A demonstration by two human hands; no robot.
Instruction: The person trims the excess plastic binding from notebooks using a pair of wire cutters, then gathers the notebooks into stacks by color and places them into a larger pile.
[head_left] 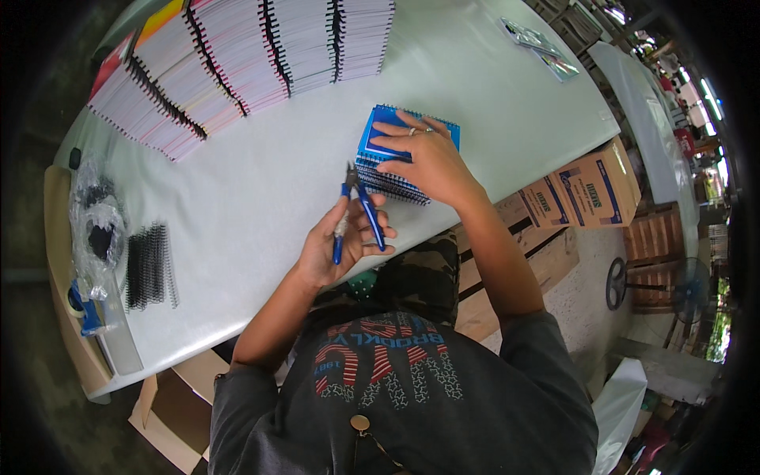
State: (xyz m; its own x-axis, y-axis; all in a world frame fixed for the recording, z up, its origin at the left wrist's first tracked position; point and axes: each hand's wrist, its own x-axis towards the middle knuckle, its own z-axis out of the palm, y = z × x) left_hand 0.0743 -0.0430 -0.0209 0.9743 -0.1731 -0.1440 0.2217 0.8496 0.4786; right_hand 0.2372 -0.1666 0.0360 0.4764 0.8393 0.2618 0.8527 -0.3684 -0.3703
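Note:
In my left hand [323, 247] lie small cutting pliers [369, 215] with blue handles, jaws pointing away from me and handles spread apart. Fingers curl loosely around the handles. The jaws are close to the left side of a stack of blue-covered, coil-bound notebooks [369, 147] near the table's front edge. My right hand [434, 162] rests over the top notebook, fingers spread across its cover, hiding much of it. Dark coils run along the near side of the stack, and another coil edge shows at the far side.
Tall rows of coil-bound books [229, 63] stand at the far left of the white table [261, 182]. Loose black coils [150, 265], clear plastic wrapping [103, 218] and a blue tape dispenser [85, 307] lie at left. Flat packets [538, 47] lie far right; cardboard boxes [590, 190] stand beyond the right edge.

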